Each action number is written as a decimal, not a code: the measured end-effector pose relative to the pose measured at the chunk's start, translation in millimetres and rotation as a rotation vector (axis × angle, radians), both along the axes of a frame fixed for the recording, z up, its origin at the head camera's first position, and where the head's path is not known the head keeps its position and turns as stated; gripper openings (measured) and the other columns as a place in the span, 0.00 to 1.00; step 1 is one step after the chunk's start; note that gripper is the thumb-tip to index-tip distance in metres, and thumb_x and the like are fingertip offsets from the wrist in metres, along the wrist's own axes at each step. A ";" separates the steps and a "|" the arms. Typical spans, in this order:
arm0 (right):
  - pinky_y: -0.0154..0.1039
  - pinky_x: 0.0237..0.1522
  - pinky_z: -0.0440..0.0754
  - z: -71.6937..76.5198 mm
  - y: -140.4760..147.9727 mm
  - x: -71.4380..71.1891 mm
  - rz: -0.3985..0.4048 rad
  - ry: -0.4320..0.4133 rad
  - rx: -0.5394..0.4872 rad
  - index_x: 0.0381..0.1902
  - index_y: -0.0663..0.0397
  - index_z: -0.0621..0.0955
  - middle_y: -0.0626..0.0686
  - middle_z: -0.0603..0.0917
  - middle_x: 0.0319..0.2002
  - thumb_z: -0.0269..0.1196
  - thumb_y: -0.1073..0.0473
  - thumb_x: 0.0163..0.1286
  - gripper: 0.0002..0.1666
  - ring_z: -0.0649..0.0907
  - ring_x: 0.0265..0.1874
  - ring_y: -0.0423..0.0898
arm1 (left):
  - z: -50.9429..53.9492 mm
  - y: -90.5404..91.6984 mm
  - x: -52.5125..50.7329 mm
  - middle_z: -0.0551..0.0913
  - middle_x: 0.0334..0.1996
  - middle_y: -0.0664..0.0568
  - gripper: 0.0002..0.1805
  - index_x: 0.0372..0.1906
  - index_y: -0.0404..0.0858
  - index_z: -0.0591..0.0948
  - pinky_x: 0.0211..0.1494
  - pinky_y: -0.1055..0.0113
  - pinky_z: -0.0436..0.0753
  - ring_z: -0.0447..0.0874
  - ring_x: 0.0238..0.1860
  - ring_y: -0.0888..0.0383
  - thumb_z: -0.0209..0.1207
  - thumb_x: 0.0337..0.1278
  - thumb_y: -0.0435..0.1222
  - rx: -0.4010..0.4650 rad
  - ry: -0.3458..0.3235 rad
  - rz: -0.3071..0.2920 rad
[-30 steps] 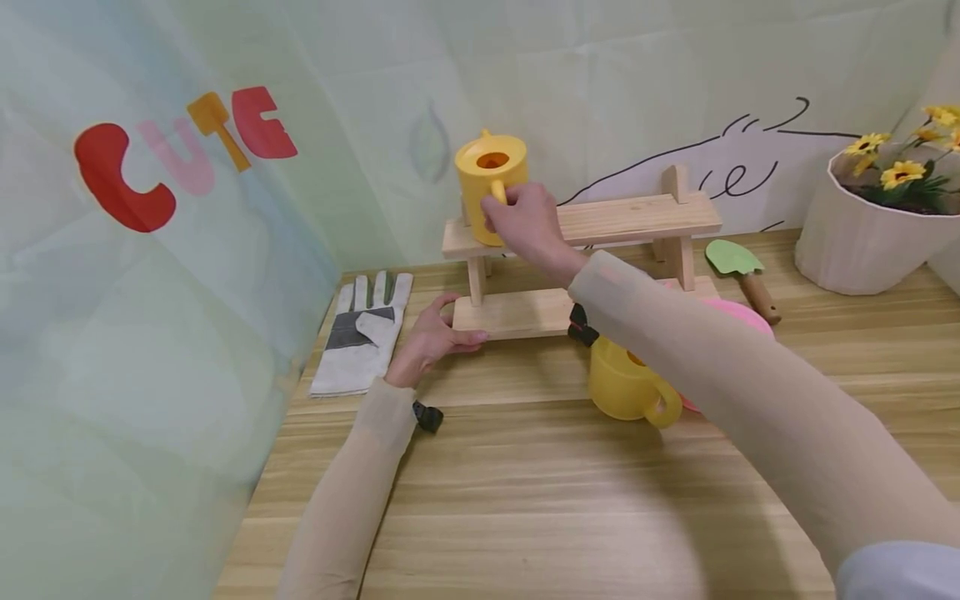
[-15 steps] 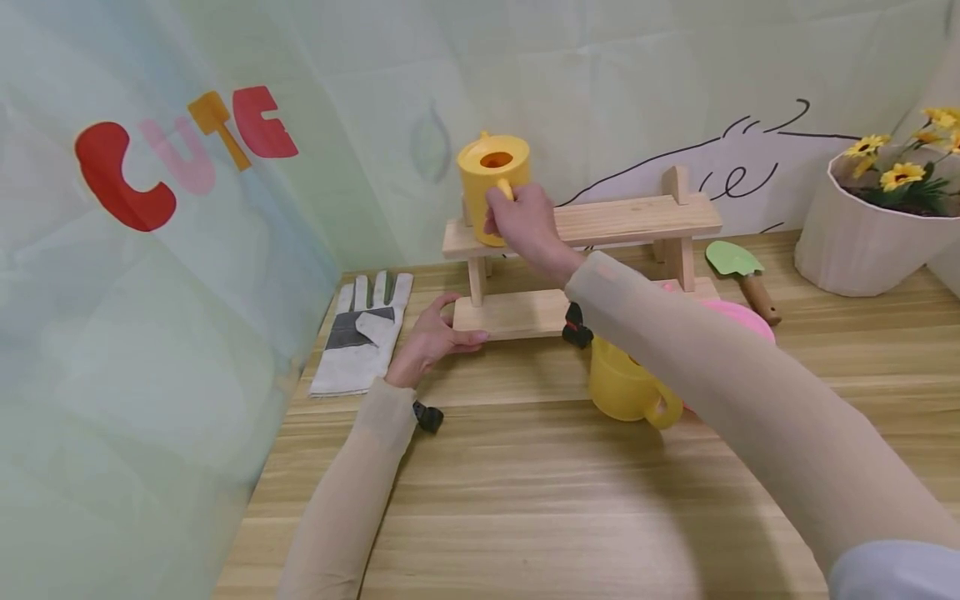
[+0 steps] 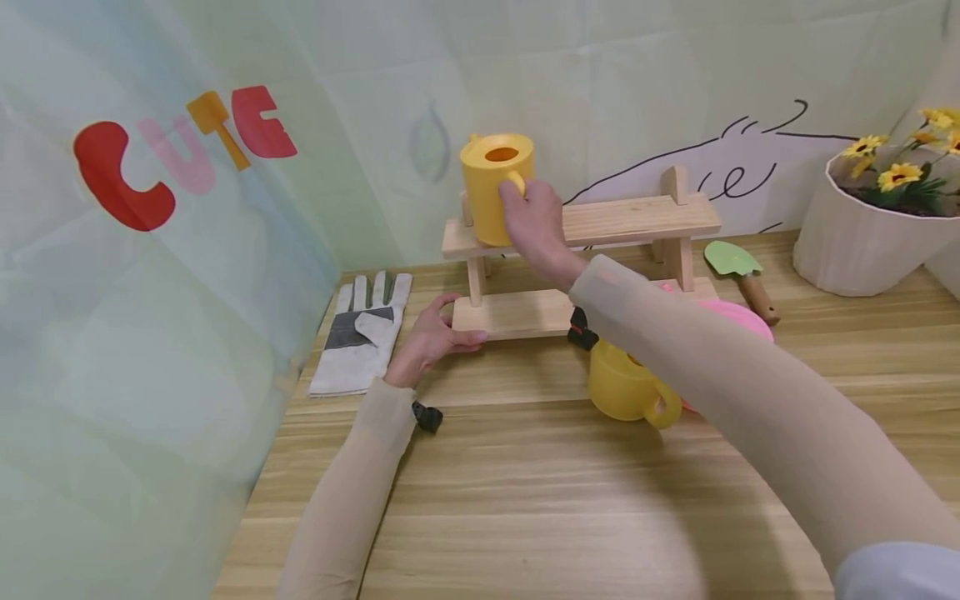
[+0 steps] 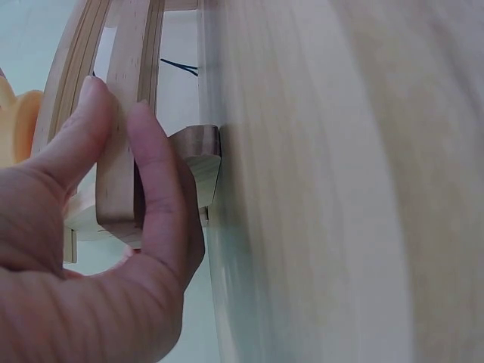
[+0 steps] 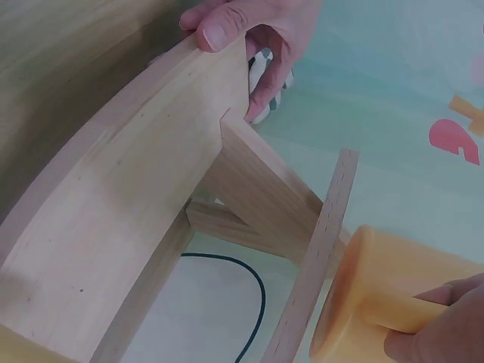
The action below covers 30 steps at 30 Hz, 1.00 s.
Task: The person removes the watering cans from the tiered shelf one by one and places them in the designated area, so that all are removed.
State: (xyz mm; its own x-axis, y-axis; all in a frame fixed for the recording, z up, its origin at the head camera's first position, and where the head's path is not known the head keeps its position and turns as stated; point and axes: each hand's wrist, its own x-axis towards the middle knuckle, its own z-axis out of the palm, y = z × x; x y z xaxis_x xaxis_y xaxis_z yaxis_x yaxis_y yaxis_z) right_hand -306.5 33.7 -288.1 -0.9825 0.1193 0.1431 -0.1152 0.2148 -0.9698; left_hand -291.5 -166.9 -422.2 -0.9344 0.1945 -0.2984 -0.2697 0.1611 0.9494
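A yellow watering can (image 3: 487, 196) stands at the left end of the upper board of a two-tier wooden shelf (image 3: 630, 221). My right hand (image 3: 538, 225) grips its handle; in the right wrist view the can (image 5: 401, 280) sits against the board. With thumb on top and fingers below, my left hand (image 3: 432, 340) holds the left end of the lower board (image 3: 517, 315). The left wrist view shows that board (image 4: 121, 174) pinched between thumb and fingers. A second yellow watering can (image 3: 622, 387) stands on the table, partly hidden by my right sleeve.
A grey-white work glove (image 3: 360, 337) lies left of the shelf. To the right are a pink round item (image 3: 738, 315), partly covered, a green trowel (image 3: 750, 279) with a wooden handle, and a white pot (image 3: 847, 233) of yellow flowers. A printed cloth hangs behind.
My right hand has shifted the yellow watering can slightly to the right along the upper board, with its handle turning a little rightward. My left hand has stayed on the lower board.
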 end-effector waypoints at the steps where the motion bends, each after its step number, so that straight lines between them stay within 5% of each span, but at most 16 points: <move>1: 0.32 0.30 0.78 0.1 0.3 0.6 -0.002 0.004 0.002 0.28 0.51 0.73 0.53 0.82 0.35 0.50 0.53 0.84 0.20 0.81 0.32 0.45 | -0.2 0.0 -0.2 0.80 0.61 0.31 0.52 0.86 0.38 0.56 0.40 0.71 0.95 0.91 0.33 0.60 0.70 0.62 0.18 0.000 0.000 -0.001; 30: 0.33 0.27 0.75 -1.6 10.4 33.1 -0.001 0.032 -0.010 0.29 0.54 0.75 0.54 0.82 0.33 0.50 0.54 0.83 0.19 0.80 0.31 0.46 | 1.6 0.0 0.8 0.80 0.63 0.31 0.53 0.87 0.39 0.54 0.41 0.71 0.96 0.92 0.32 0.61 0.69 0.63 0.18 0.006 0.001 -0.008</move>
